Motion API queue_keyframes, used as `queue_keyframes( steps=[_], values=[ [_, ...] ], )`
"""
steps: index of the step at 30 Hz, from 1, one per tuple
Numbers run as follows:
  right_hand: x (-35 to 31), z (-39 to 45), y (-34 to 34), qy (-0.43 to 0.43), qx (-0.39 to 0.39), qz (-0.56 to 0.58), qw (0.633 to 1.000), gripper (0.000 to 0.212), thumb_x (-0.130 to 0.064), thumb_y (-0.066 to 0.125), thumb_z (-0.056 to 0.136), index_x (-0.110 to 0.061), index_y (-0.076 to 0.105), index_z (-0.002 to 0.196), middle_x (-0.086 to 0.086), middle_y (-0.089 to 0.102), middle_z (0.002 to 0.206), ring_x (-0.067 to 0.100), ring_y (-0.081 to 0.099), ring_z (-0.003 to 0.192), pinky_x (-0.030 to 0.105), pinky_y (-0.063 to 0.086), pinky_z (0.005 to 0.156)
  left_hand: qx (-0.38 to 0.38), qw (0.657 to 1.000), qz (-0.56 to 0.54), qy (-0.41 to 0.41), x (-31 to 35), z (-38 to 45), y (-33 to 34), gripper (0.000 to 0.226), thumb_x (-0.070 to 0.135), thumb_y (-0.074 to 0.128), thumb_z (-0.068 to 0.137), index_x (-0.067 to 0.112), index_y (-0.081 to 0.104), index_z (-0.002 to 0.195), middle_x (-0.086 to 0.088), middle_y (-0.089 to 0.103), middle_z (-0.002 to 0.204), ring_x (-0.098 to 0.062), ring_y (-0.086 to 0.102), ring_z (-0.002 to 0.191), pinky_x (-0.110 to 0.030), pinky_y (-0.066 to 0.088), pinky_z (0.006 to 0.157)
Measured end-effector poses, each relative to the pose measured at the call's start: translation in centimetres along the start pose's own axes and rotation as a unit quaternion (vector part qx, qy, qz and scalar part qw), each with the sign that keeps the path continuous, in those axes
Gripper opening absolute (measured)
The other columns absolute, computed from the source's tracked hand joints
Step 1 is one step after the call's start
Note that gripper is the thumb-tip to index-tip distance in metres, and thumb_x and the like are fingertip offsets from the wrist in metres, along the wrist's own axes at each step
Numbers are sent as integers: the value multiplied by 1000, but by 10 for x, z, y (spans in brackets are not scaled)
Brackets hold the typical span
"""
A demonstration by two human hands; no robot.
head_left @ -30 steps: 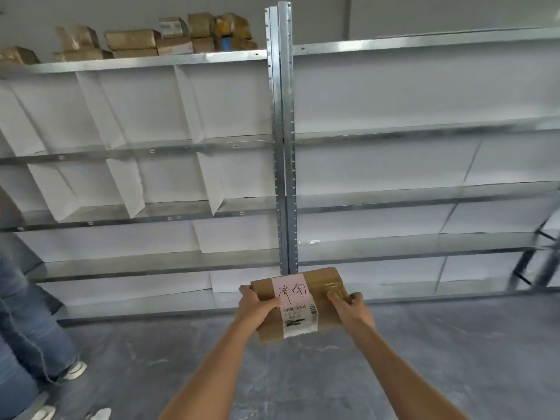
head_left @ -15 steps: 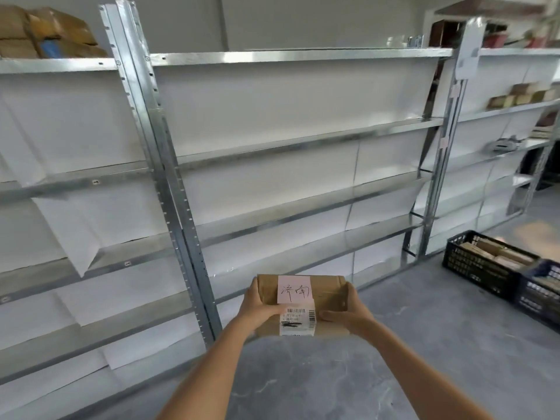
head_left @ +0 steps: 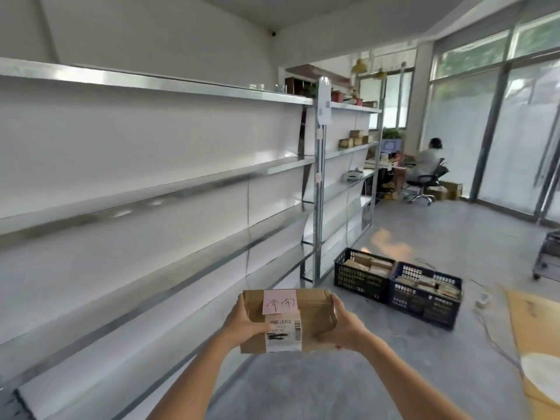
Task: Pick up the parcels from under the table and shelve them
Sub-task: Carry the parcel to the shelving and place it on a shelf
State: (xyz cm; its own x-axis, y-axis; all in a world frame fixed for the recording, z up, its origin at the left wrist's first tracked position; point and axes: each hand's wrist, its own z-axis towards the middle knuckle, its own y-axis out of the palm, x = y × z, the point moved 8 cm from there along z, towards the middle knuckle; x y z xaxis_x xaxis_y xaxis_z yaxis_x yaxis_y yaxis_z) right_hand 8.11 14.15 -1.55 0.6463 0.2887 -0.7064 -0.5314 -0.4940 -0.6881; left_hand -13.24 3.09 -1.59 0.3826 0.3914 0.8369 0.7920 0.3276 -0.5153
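Between both hands, a brown cardboard parcel (head_left: 288, 321) is carried at chest height, clear of every shelf. The left hand (head_left: 244, 324) is wrapped round its left end, thumb on top; the right hand (head_left: 342, 327) cups the right end from below. A pink note (head_left: 279, 301) and a barcode label (head_left: 283, 334) face up. Left of the grip, bare metal shelves (head_left: 151, 195) run past; ahead and right of it, two crates (head_left: 397, 286) stand on the floor. Judgement: the pink note should be read and the matching bay found first. The parcel should be kept level, slid in flat, label outward, and both ends let go only once the shelf bears it.
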Motion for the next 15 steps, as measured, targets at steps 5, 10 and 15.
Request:
queue_keyframes(
  steps=[5,10,15],
  values=[
    [31,39,-52,37,65,24,997,108,-28,79,67,-23,10,151,9,51,134,23,54,115,26,49,81,-77,995,1,58,40,76,38,121,48,88,40,30,24,142,9,52,136,-18,49,128,-43,42,109],
    [75,88,-104,90,121,89,985,80,-27,78,66,-21,41,136,3,58,120,18,57,105,35,54,89,-115,986,9,119,89,138,84,98,30,89,59,31,29,137,12,52,128,-12,50,119,-26,43,96],
    [106,151,-153,108,142,118,977,83,-22,77,68,-21,34,139,-1,55,110,17,55,102,31,52,88,-107,983,2,149,136,221,122,102,28,90,56,29,32,139,10,56,129,-13,52,122,-32,46,102]
  ],
)
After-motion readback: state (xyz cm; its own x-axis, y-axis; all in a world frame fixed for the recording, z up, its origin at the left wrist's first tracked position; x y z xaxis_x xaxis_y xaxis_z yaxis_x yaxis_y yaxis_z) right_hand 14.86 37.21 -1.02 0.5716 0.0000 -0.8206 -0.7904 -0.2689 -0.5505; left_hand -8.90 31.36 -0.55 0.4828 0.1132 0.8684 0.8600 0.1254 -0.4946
